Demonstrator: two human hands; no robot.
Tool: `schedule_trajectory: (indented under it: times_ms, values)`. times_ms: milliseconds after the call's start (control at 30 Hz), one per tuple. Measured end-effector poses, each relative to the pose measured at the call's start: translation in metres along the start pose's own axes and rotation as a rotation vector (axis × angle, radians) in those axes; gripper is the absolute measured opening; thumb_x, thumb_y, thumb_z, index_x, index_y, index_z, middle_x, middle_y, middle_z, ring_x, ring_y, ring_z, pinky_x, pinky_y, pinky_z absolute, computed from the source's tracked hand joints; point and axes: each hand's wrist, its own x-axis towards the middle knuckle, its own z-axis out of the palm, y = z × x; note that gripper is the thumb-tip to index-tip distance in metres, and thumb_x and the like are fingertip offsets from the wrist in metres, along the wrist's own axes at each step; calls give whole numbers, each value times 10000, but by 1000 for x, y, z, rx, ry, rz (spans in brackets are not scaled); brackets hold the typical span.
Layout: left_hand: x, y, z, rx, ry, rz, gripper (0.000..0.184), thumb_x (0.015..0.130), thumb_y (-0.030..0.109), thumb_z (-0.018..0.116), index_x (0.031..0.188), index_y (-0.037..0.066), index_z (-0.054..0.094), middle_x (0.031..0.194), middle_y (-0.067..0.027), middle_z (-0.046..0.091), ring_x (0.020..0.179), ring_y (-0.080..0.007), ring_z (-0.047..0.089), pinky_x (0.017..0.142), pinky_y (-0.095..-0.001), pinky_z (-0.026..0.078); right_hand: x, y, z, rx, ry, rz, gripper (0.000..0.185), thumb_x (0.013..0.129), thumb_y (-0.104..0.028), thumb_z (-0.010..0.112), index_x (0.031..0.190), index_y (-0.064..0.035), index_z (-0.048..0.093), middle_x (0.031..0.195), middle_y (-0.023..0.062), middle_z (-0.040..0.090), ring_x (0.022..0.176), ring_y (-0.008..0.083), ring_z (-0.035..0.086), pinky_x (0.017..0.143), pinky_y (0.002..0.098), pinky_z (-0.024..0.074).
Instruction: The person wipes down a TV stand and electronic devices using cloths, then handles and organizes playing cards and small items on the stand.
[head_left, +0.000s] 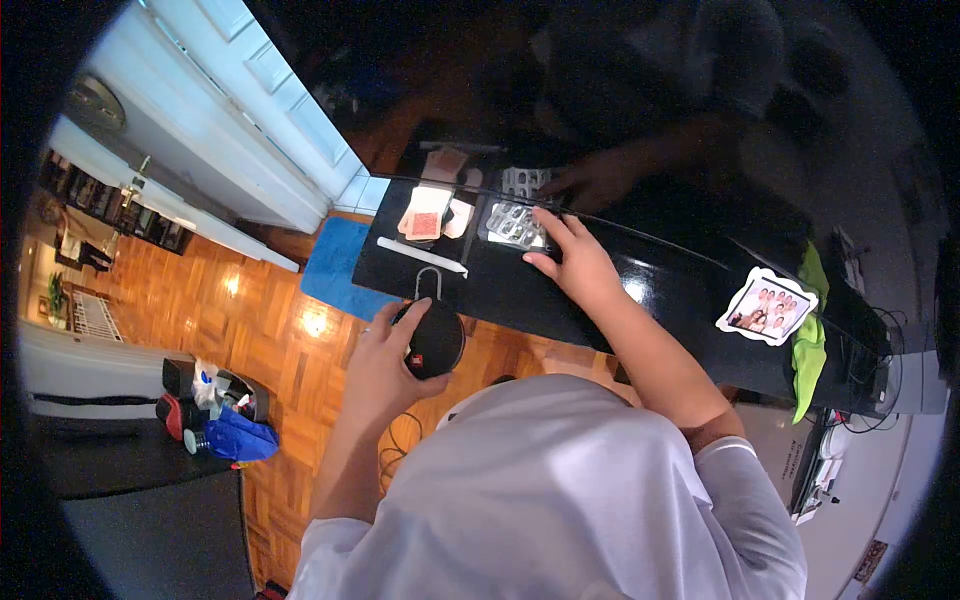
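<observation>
My left hand (pixel 385 355) is wrapped around the rim of a round black clip-on speaker (pixel 437 340). The speaker has a metal loop at its top and a small red badge, and it is held up by the front edge of the black table. My right hand (pixel 580 262) reaches over the tabletop with thumb and fingers apart. Its fingertips are at the right edge of some silver blister packs (pixel 514 226); whether they press on them I cannot tell. Left of the packs lie playing cards (pixel 425 226), and a white candle (pixel 422 257) lies in front of the cards.
A black screen (pixel 640 120) stands along the table's (pixel 625 325) back, reflecting the hand. To the right are a framed photo (pixel 768 308), a lime-green cloth (pixel 809 350) and cables. A blue mat (pixel 340 270) lies on the parquet floor. Bags (pixel 240 435) sit on a dark surface at left.
</observation>
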Motion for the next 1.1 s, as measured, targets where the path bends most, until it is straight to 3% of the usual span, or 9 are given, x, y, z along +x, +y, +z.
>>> schedule_trajectory:
  times_ms: [200, 433, 567, 667, 833, 1100]
  values:
    - [2, 1, 1, -9, -21, 28, 820, 494, 167, 815, 1236, 131, 469, 1162, -141, 483, 1025, -323, 530, 865, -381, 460, -1, 6, 5, 0, 35, -17, 539, 788, -356, 627, 1276, -245, 426, 1215, 303, 449, 1064, 419, 509, 874, 410, 462]
    - [10, 8, -1, -19, -60, 75, 826, 495, 185, 813, 1243, 142, 465, 1175, -150, 477, 1046, -333, 520, 882, -382, 454, -6, -1, -8, 101, 45, 46, 473, 757, -276, 674, 1190, -177, 511, 1190, 218, 496, 1031, 376, 534, 841, 393, 471]
    - [29, 33, 15, -13, -106, 265, 821, 492, 209, 812, 1236, 155, 471, 1198, -154, 464, 1053, -338, 514, 883, -382, 450, -27, 1, -34, 81, 153, 29, 433, 747, -168, 695, 1139, -81, 534, 1084, 147, 549, 911, 287, 576, 780, 343, 475]
    - [56, 61, 39, -26, -206, 440, 781, 533, 315, 783, 1234, 177, 465, 1211, -185, 448, 1028, -362, 522, 876, -395, 452, -62, 7, -69, 268, 164, 25, 348, 769, -157, 663, 1076, -34, 554, 1089, 168, 544, 952, 313, 557, 829, 349, 469]
    - [94, 117, 109, -58, -202, 704, 767, 530, 297, 772, 1226, 174, 475, 1204, -202, 450, 1028, -371, 522, 838, -411, 477, -139, 48, -92, 218, 432, 132, 280, 764, -34, 636, 1035, -25, 567, 1026, 143, 572, 877, 235, 574, 805, 303, 456]
    - [115, 187, 172, 62, -266, 779, 772, 520, 325, 781, 1212, 166, 478, 1188, -225, 445, 982, -374, 534, 788, -405, 497, -233, 82, -116, 272, 651, 388, 242, 781, 39, 584, 1014, -23, 575, 1033, 95, 560, 844, 154, 542, 749, 258, 442]
